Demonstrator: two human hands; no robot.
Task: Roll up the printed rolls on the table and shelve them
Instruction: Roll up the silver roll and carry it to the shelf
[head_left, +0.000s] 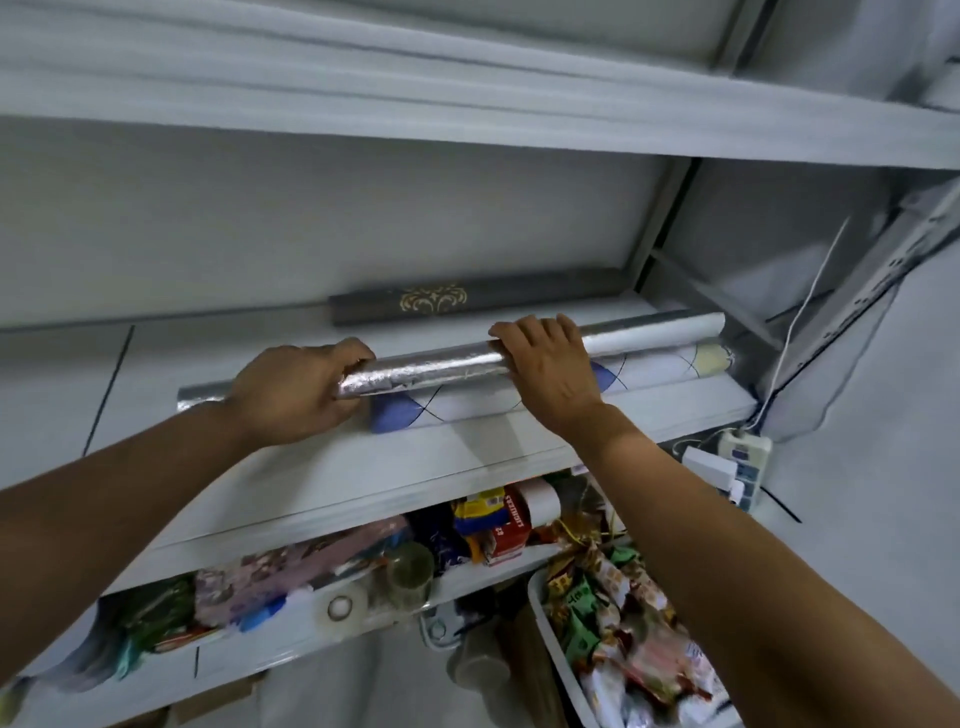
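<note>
A long silver foil roll (431, 368) lies across the white shelf board (395, 467), slanting up to the right. My left hand (296, 395) grips it near its left part, fingers curled round it. My right hand (545, 364) grips it over the top, right of the middle. Just in front of it, touching it, lies a white roll with blue and yellow shapes (467, 410). A dark grey roll with a gold ornament (467, 301) rests at the back of the shelf against the wall.
A higher shelf (467, 104) hangs overhead. The shelf below holds packets, jars, a tape roll (340, 608) and a red box (511, 535). A white bin of snack packets (623, 639) stands at lower right. A power strip (743, 462) and cable sit right of the shelf.
</note>
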